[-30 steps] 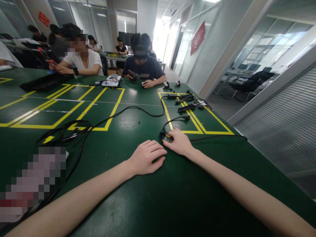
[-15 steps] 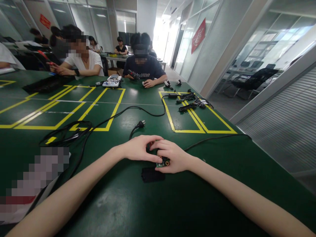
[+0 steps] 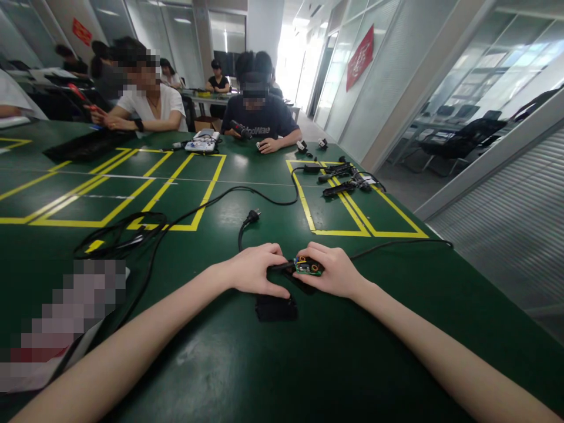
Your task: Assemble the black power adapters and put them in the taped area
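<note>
My right hand (image 3: 337, 267) grips a small green circuit board (image 3: 307, 267) between thumb and fingers, with orange ring-shaped coils on it. A thick black cable (image 3: 278, 267) runs from the board's left end towards my left hand (image 3: 258, 271). That hand's thumb and fingers are apart around the cable, the thumb stretched over a black plastic cover (image 3: 277, 308) that lies flat on the table. Beneath the board a dark piece shows, partly hidden by my right hand. Beyond my left hand lies a black power plug (image 3: 252, 216) on its cord.
The green table (image 3: 211, 376) bears yellow tape outlines. A coiled black cable (image 3: 118, 235) lies left, beside a blurred-out flat item (image 3: 66, 329). Black adapter parts (image 3: 339, 179) lie at the far right. A white power strip (image 3: 203, 141) and a black tray (image 3: 83, 145) stand near co-workers across the table.
My hands have drawn apart; the left thumb has come off the circuit board. My right hand has shifted right with the board, which shows more fully now, along with its cable.
</note>
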`<control>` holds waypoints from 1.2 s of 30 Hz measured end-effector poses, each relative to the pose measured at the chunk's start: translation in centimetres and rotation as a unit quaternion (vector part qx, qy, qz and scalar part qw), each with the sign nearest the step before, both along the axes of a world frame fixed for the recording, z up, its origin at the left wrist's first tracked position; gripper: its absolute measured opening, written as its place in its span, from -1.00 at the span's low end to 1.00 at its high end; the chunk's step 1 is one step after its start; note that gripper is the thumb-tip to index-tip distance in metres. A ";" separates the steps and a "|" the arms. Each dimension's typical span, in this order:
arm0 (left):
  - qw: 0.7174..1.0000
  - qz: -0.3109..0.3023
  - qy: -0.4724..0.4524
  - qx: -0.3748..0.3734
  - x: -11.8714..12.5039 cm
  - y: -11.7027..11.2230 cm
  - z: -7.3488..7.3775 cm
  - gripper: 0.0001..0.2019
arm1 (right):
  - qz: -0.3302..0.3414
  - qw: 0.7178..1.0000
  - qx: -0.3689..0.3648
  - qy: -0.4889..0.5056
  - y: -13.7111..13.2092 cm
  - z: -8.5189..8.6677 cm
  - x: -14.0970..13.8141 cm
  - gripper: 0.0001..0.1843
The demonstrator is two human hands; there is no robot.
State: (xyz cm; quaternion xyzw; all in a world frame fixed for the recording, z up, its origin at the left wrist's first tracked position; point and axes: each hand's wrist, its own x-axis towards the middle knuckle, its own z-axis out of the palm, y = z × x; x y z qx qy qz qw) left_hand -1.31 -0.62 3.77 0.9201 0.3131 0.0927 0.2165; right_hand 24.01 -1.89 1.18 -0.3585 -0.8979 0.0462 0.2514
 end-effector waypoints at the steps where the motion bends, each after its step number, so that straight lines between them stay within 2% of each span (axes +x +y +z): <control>1: 1.000 0.006 0.014 0.009 0.0 0.0 0.1 -0.50 | -0.007 1.000 -0.018 0.010 -0.2 0.2 0.0 -0.73; 6: 0.984 0.102 0.125 0.070 0.0 0.4 1.3 -0.36 | -0.044 0.992 -0.096 0.062 -0.7 0.6 0.0 -0.68; 9: 0.969 0.155 0.180 0.068 -0.4 0.6 1.9 -0.46 | -0.053 0.987 -0.127 0.080 -0.3 0.3 0.1 -0.60; 11: 0.963 0.167 0.202 0.058 -0.6 0.5 2.2 -0.48 | -0.041 0.984 -0.148 0.087 0.0 0.2 0.1 -0.59; 15: 0.968 0.158 0.191 0.048 -0.5 0.0 2.6 -0.50 | -0.008 0.980 -0.162 0.113 -0.3 0.2 -0.7 -0.60; 19: 0.989 0.086 0.123 -0.002 -0.4 0.1 2.5 -0.60 | 0.015 0.981 -0.155 0.114 -1.5 -0.1 -2.6 -0.44; 21: 0.991 0.078 0.105 -0.014 -0.5 0.4 2.3 -0.64 | 0.007 0.987 -0.138 0.087 -2.1 -0.5 -3.4 -0.36; 25: 0.989 0.097 0.106 -0.018 -0.8 1.0 2.3 -0.57 | -0.031 0.994 -0.089 0.053 -2.2 -1.1 -3.9 -0.34; 30: 0.981 0.145 0.131 -0.002 -0.8 1.2 2.2 -0.52 | -0.048 0.992 -0.087 0.076 -0.8 -1.5 -2.7 -0.39; 36: 0.976 0.172 0.136 0.015 -0.9 1.6 1.3 -0.61 | -0.102 0.992 -0.048 0.065 0.7 -1.8 -1.6 -0.35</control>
